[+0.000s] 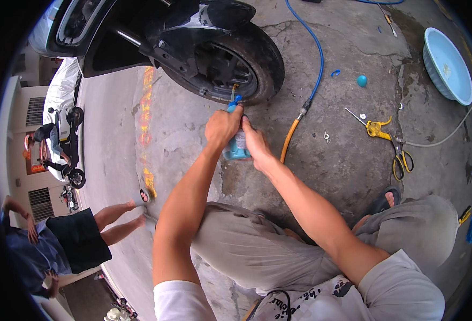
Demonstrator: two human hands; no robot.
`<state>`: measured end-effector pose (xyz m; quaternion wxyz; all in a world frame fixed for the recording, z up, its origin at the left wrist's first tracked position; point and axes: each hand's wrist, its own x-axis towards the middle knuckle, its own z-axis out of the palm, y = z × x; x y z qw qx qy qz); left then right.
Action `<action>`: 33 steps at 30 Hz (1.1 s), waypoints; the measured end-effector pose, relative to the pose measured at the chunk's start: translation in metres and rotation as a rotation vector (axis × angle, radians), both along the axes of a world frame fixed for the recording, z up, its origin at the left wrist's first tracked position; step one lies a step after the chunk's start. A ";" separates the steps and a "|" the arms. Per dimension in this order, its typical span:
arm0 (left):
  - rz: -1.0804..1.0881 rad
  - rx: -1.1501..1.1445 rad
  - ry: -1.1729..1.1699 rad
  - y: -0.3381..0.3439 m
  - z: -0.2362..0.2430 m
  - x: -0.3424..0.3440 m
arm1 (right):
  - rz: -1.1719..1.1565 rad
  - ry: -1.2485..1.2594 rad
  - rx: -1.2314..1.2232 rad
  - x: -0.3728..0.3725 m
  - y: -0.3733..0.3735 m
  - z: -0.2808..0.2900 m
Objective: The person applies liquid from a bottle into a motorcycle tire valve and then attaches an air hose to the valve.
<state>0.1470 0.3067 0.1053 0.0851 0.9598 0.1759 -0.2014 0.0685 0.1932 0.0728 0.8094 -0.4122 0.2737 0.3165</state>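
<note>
Left hand (222,128) and right hand (256,140) clasp the teal bottle (238,153) just beside the wheel (246,67), its tube (233,95) meeting that wheel; squeezing off-line could pop the tube loose, spilling any contents.

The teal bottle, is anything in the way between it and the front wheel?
Nothing visible. The left hand and right hand hold the teal bottle beside the front wheel; only a thin tube runs between.
</note>
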 end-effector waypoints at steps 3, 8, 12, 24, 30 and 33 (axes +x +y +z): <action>-0.017 0.028 0.015 -0.014 0.011 0.002 | -0.081 0.021 0.216 0.003 0.004 -0.011; 0.036 0.028 0.023 -0.030 0.008 0.004 | -0.266 0.046 -0.026 0.018 0.016 -0.015; -0.060 0.016 0.018 0.021 -0.035 0.011 | -0.137 -0.036 -0.245 0.018 0.021 -0.020; -0.115 -0.297 0.012 0.003 -0.026 0.006 | -0.210 -0.226 -0.363 0.015 0.011 -0.037; 0.322 -0.488 0.003 -0.018 -0.007 0.002 | -0.183 -0.315 -0.440 0.018 0.006 -0.032; 0.382 -0.588 0.008 -0.014 -0.011 0.003 | -0.184 -0.361 -0.468 0.020 0.005 -0.033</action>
